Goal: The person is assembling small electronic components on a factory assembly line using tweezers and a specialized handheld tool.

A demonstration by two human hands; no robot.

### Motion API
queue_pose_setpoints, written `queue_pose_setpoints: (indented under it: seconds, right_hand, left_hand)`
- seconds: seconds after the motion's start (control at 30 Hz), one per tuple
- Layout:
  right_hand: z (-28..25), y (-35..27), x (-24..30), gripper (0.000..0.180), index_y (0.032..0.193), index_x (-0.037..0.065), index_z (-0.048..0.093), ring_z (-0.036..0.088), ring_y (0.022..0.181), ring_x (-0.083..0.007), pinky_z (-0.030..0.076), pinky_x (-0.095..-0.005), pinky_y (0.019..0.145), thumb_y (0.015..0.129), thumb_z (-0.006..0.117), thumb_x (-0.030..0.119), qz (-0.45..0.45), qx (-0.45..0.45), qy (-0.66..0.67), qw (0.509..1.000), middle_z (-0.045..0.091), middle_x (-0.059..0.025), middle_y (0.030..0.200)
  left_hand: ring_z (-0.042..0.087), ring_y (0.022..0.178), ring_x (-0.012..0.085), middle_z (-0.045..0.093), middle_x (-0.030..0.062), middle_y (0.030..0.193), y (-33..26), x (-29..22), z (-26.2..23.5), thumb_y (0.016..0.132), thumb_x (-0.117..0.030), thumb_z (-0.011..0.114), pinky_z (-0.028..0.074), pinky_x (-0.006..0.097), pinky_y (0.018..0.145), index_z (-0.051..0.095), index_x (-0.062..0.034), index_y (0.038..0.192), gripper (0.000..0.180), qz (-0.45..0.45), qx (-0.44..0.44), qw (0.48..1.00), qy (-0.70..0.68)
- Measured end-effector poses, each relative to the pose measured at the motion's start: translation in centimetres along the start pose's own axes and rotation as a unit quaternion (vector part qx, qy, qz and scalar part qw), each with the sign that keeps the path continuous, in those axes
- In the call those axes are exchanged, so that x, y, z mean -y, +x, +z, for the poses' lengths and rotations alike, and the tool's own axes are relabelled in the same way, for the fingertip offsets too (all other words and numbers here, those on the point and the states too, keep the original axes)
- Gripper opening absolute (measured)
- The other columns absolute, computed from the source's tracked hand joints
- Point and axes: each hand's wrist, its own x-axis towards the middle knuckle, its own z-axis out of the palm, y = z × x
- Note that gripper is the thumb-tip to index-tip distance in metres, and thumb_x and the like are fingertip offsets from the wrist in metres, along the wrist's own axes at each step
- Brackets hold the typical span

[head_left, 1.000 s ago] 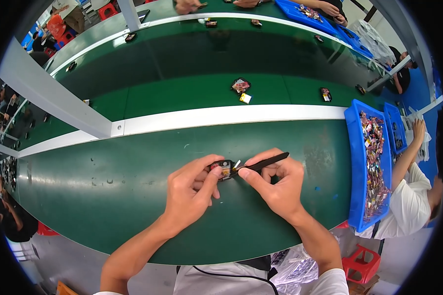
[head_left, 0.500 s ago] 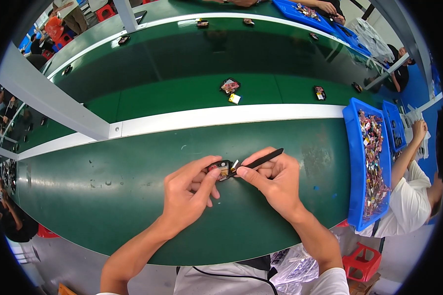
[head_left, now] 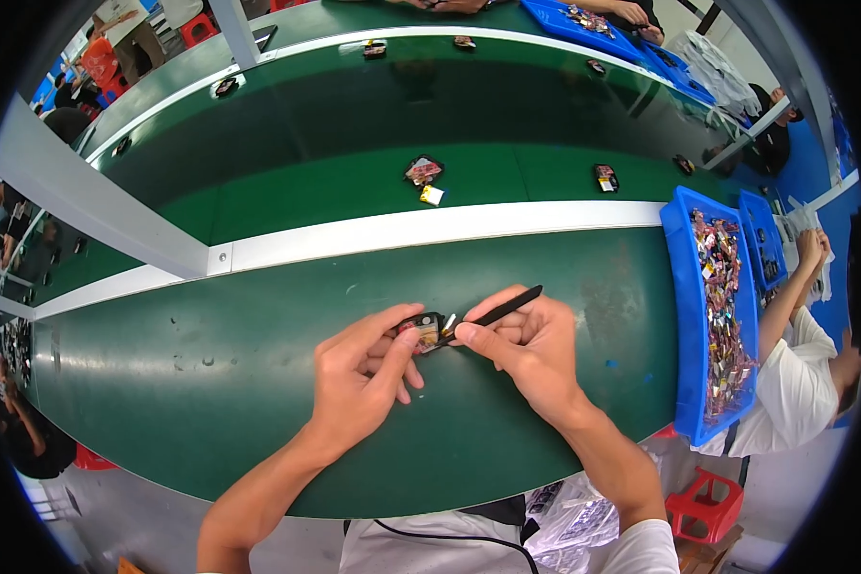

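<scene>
A green counter [head_left: 210, 421] spreads across the middle and lower frame, its near edge curving along the bottom. Beyond it, a dark green belt [head_left: 507, 105] crosses the upper frame behind a white rail [head_left: 450, 226]. At the right stands a long blue tray [head_left: 685, 325], heaped with small wired parts [head_left: 722, 287]. At the centre, the left hand [head_left: 362, 373] and right hand [head_left: 536, 354] meet just above the counter. A red stool [head_left: 706, 503] is at lower right. The right fingers pinch a slim black tool [head_left: 509, 303], slanting down to the left, its tip at a small black-cased device [head_left: 419, 333]. The left fingers grasp that device near the frame's centre. A small whitish piece [head_left: 449, 323] sticks up at its right edge.
</scene>
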Motion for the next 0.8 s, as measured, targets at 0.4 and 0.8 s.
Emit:
queue_pose_setpoints:
  seconds: [0.4,0.8]
  right_hand:
    - [0.6,0.2,-0.7,0.01,0.096,-0.005,0.067,0.048,0.056,0.0028,0.033,-0.0151,0.047,0.088,0.073,-0.004,-0.033,0.01,0.017,0.999,0.072,-0.0065,0.08]
    - [0.8,-0.7,-1.7,0.009,0.08,0.003,0.075,0.045,0.041,-0.0025,0.032,-0.0201,0.042,0.078,0.083,0.0,-0.265,-0.048,-0.147,0.952,0.074,-0.003,0.076]
  left_hand:
    - [0.069,0.066,0.0176,0.069,0.0158,0.093,0.4,-0.5,-1.8,0.102,-0.01,0.057,0.053,0.025,0.048,0.061,0.0077,0.127,0.031,-0.046,0.053,0.995,-0.073]
    - [0.071,0.067,0.0214,0.068,0.018,0.097,0.8,0.0,-1.7,0.105,-0.014,0.054,0.056,0.026,0.049,0.059,0.0079,0.13,0.033,-0.052,0.087,0.988,-0.116]
